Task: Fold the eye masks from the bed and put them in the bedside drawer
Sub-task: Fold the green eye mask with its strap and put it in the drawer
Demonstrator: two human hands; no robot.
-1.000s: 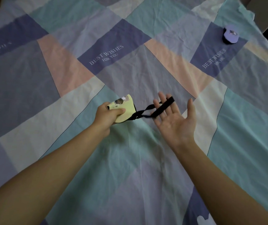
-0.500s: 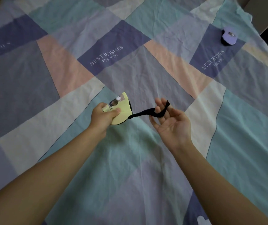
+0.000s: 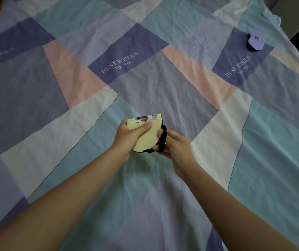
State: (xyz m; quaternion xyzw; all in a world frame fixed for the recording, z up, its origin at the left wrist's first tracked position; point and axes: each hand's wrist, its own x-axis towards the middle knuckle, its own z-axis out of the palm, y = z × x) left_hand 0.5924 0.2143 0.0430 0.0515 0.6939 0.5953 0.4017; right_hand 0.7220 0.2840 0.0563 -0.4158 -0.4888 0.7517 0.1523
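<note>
Lying folded in the air just above the bed (image 3: 36, 124), the yellow eye mask (image 3: 146, 135) is sitting between the two hands, its straight fold edge running left to right at the top. The left hand (image 3: 128, 137) is gripping it, thumb across its face. The right hand (image 3: 176, 145) is touching its right edge, fingers curling round the black strap (image 3: 163, 142). A purple eye mask (image 3: 255, 42) is lying well apart, far right, nearer the right hand.

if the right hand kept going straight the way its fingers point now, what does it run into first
The right hand, with the black strap round its fingers, points left toward the folded yellow eye mask gripped by the left hand. It would likely meet that mask's edge first; depth is hard to judge.
</note>
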